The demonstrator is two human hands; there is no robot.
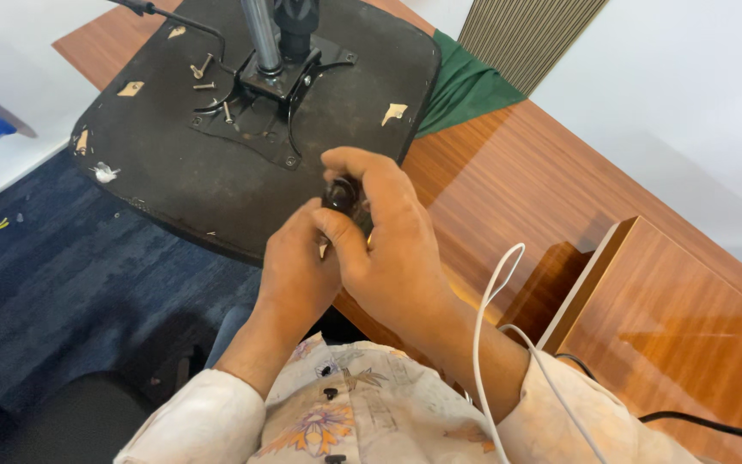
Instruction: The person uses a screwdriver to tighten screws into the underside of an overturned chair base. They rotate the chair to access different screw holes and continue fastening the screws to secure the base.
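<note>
Head view: a small, dark, rounded object (341,194) is clasped between the left hand (296,273) and right hand (386,234) at centre. At 11 o'clock, a rough black upturned chair seat (173,163) with loose screws (202,76) is laid on glossy wood-grain table (508,180).

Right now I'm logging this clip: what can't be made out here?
Head view:
- Small black object: mostly covered by the right hand and left hand; kind unclear.
- Metal column on the upturned chair seat: cut off by top edge.
- Loose bolts: too small for detail.
</note>
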